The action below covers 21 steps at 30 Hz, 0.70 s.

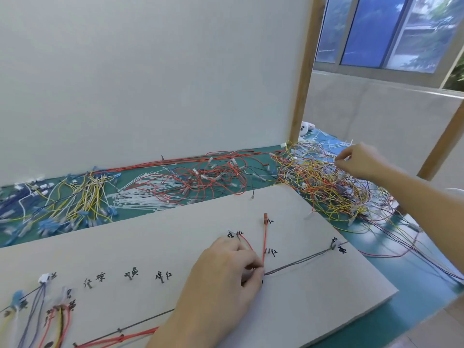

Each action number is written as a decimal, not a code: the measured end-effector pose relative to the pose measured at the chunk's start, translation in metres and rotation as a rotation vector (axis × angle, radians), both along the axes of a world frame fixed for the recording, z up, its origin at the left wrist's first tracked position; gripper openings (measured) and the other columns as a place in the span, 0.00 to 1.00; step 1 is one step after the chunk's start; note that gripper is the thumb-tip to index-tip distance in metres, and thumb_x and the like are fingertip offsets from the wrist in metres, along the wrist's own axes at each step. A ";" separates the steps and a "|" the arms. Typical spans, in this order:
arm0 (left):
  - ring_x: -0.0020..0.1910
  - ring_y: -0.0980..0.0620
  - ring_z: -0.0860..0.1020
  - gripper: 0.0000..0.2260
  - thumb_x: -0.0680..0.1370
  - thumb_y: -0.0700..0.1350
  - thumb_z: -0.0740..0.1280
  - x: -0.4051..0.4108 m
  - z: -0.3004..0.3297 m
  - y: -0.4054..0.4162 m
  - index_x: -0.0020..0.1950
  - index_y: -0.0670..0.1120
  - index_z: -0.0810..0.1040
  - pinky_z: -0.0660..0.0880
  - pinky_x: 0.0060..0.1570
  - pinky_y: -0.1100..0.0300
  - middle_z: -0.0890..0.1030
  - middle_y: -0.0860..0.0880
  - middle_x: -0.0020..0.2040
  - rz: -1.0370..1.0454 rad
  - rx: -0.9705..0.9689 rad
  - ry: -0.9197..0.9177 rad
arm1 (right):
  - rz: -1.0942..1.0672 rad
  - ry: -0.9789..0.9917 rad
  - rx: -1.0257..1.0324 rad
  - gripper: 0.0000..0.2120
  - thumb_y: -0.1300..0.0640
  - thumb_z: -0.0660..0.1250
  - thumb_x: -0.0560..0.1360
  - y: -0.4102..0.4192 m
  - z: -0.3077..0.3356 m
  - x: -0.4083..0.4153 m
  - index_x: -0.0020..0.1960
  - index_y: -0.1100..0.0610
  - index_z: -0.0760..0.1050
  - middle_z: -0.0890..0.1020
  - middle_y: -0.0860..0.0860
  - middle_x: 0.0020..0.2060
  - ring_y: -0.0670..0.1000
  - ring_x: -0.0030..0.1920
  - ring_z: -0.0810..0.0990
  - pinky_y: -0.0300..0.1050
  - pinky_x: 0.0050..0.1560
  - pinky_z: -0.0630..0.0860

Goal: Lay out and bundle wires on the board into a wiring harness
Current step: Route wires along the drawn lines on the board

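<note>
On the board, the left hand pinches two red wires at their junction, fingers curled, forearm low. Off right, the right hand reaches out and pinches a strand in the tangled wire pile on the desk — tugging could drag neighbouring wires along, or the pinned junction could slip.

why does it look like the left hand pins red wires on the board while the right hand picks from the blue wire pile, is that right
Not quite. In the head view the right hand picks from the yellow and red tangle, not the blue pile. The left hand does pin red wires on the board.
</note>
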<state>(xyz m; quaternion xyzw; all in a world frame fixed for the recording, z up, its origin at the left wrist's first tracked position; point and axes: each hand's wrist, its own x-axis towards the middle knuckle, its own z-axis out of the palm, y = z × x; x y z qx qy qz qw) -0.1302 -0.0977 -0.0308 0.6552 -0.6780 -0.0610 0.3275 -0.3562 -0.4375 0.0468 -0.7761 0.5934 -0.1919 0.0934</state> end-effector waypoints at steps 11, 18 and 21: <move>0.54 0.61 0.70 0.07 0.80 0.55 0.67 -0.001 0.002 0.001 0.50 0.57 0.84 0.70 0.55 0.62 0.77 0.61 0.47 0.020 0.034 0.038 | -0.051 -0.921 -0.208 0.12 0.55 0.58 0.79 -0.002 0.120 0.053 0.44 0.52 0.79 0.81 0.50 0.34 0.47 0.26 0.78 0.41 0.26 0.76; 0.52 0.60 0.69 0.09 0.81 0.56 0.65 -0.001 0.004 0.003 0.51 0.55 0.83 0.70 0.55 0.59 0.77 0.59 0.46 0.014 0.027 0.005 | -0.299 -0.123 -0.102 0.15 0.67 0.58 0.82 -0.038 0.076 0.016 0.65 0.73 0.73 0.76 0.68 0.65 0.66 0.66 0.76 0.55 0.64 0.72; 0.52 0.58 0.69 0.10 0.81 0.56 0.63 -0.001 0.000 0.001 0.52 0.55 0.83 0.71 0.55 0.56 0.77 0.58 0.47 0.008 0.024 -0.020 | -0.210 0.057 -0.082 0.12 0.69 0.60 0.80 -0.029 0.054 0.030 0.60 0.71 0.78 0.81 0.64 0.53 0.64 0.63 0.78 0.52 0.62 0.73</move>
